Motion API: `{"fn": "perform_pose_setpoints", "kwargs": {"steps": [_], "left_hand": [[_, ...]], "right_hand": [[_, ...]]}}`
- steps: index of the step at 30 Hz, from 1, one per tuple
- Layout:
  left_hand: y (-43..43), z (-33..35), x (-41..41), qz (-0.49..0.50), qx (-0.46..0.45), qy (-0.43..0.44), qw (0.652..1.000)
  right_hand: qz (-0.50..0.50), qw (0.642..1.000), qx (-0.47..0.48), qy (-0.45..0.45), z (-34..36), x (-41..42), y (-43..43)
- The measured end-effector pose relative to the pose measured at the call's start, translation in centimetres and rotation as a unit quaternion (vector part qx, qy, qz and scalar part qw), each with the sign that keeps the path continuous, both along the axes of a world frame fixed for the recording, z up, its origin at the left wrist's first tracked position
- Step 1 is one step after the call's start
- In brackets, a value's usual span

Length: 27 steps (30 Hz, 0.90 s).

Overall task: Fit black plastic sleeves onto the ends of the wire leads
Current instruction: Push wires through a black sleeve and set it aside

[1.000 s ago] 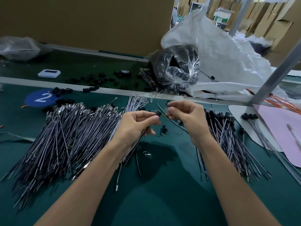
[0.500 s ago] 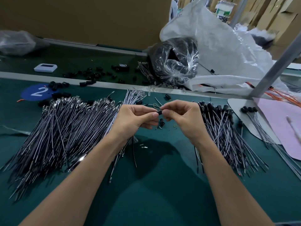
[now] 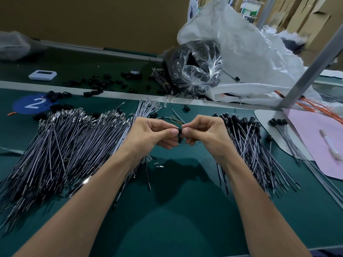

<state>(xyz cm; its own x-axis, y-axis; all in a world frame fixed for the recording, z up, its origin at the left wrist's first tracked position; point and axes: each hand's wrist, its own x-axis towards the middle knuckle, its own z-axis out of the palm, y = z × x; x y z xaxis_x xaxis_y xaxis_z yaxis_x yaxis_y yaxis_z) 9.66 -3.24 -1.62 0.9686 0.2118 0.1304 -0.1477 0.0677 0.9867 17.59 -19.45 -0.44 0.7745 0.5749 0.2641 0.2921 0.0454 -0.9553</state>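
Between the bare leads (image 3: 65, 145) and the sleeved leads (image 3: 250, 143), your left hand (image 3: 152, 135) and right hand (image 3: 204, 135) both pinch one black sleeve (image 3: 179, 131); beyond them, a clear bag (image 3: 196, 67) holds black parts.

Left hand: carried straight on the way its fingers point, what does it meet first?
The left hand points rightward: first the black sleeve pinched between both hands, then probably the right hand.

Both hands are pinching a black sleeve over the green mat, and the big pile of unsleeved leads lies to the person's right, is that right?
Not quite. The head view shows the big pile of unsleeved leads on the person's left; the pile on the right already carries sleeves. The left hand and right hand do pinch a black sleeve over the green mat.
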Motion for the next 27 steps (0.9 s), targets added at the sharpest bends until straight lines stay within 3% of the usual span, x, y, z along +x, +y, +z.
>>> {"fn": "perform_pose_setpoints", "kwargs": {"steps": [11, 16, 20, 24, 27], "left_hand": [[0.0, -0.5, 0.1, 0.000, -0.001, -0.001, 1.000], [-0.2, 0.1, -0.4, -0.059, -0.024, 0.040, 0.997], [0.9, 0.7, -0.3, 0.080, -0.074, 0.018, 0.994], [2.0, 1.0, -0.4, 0.220, -0.149, -0.039, 0.963], [2.5, 1.0, -0.4, 0.272, -0.140, -0.037, 0.951]], "right_hand": [[0.001, 1.000, 0.008, 0.018, -0.7, -0.2, 0.5], [0.007, 1.000, -0.016, 0.017, 0.4, -0.6, -1.0], [0.022, 0.997, -0.025, 0.063, 4.2, 0.8, -5.0], [-0.008, 0.999, 0.020, 0.044, 9.5, 2.4, -8.9], [-0.055, 0.994, -0.091, -0.036, 12.5, 3.6, -10.4]]}}
